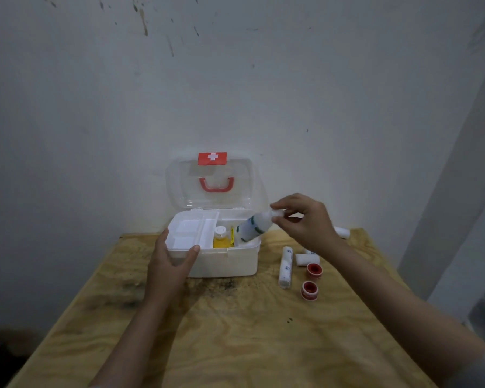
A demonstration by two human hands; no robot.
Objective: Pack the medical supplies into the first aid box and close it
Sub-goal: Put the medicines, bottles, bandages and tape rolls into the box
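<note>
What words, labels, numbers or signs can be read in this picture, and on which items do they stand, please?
No words or numbers are legible.
White cross sign: on the red latch atop the open lid of the first aid box.
Dark green print on the white bottle held by the right hand: too blurred.
Marks on the bandage roll: too small.
Print on the red tape rolls: too small.
</note>
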